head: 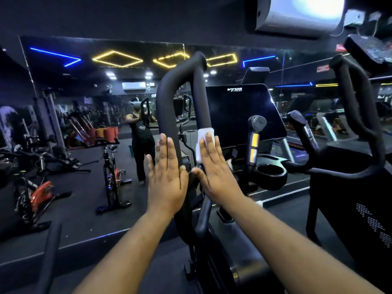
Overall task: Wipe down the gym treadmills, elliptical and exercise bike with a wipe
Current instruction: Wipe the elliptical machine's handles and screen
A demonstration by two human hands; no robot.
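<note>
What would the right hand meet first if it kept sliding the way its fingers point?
The right hand, pressing the wipe, would run further up the looped handle; depth is hard to judge.

Handle loop [180, 98] open — console [239, 115] beyond

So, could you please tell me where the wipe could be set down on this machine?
The round cup holder right of the yellow-banded grip looks empty. The looped handle is crowded: the left hand braces it and the right hand presses the wipe there.

A gym: mirror wall [63, 124], exercise bike [111, 172], elliptical [233, 115].
</note>
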